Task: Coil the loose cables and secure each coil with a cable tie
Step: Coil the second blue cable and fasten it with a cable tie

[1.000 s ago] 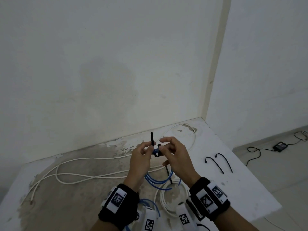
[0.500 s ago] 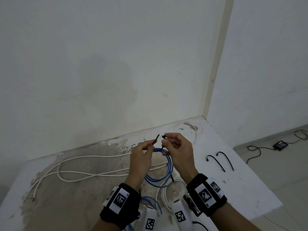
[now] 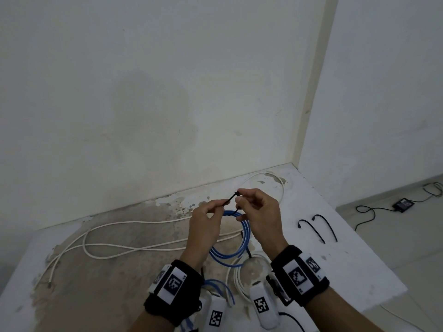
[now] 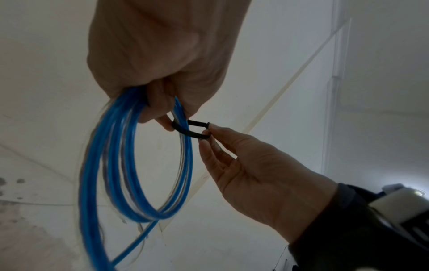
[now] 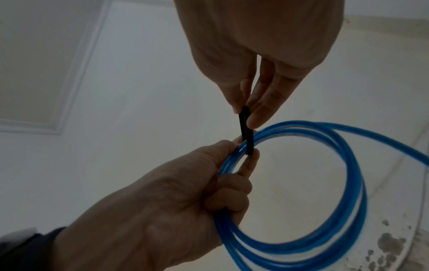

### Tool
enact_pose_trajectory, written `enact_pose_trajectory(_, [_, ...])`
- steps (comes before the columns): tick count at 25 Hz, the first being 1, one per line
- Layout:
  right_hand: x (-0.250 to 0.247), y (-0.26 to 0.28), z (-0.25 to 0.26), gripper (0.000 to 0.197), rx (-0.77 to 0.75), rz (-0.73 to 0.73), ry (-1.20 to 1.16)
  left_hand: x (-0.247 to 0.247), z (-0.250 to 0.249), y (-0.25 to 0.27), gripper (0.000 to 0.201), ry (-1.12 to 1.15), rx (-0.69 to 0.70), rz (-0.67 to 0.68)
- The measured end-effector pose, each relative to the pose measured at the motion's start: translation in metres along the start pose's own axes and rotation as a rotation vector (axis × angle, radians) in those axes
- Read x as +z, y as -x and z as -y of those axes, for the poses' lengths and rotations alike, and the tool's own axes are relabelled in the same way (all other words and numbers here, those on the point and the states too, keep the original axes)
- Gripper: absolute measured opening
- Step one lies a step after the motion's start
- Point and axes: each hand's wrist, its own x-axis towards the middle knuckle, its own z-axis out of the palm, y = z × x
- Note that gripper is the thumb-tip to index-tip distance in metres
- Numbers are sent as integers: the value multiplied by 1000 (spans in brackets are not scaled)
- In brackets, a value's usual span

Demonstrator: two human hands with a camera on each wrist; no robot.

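Holding the blue coil [image 4: 139,165] above the bench [image 3: 335,259], my left hand [image 3: 203,226] grips its bunched strands; my right hand [image 3: 260,212] fingers pinch the cable tie [image 4: 189,129] looped round them. Risk: tail slips out before locking, and the coil springs loose.

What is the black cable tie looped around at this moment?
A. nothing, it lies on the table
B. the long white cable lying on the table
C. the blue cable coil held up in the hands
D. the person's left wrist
C: the black cable tie circles the strands of the blue cable coil, its ends pinched by the right hand.
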Motion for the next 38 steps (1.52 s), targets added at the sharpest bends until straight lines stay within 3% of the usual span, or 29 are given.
enact_pose_trajectory(11, [-7, -6, -1, 9, 11, 88, 173, 0, 1, 4, 26, 14, -11, -13])
enact_pose_trajectory(20, [-12, 1, 5, 14, 163, 254, 137, -2, -9, 14, 28, 35, -70, 87])
enact_pose_trajectory(24, [-12, 2, 3, 10, 104, 223, 184, -1, -16, 19, 29, 54, -106, 126])
enact_pose_trajectory(27, [-11, 1, 5, 3, -24, 154, 251, 1, -23, 19, 28, 70, -116, 129])
enact_pose_trajectory(30, [-12, -1, 10, 13, -148, 128, 356, 6, -29, 21, 26, 101, -134, 146])
enact_pose_trajectory(35, [-24, -7, 19, 10, -159, 159, 386, 11, -30, 22, 25, 120, -119, 151])
enact_pose_trajectory(38, [-33, -14, 25, 6, -224, 251, 567, 15, -26, 22, 22, 126, -116, 164])
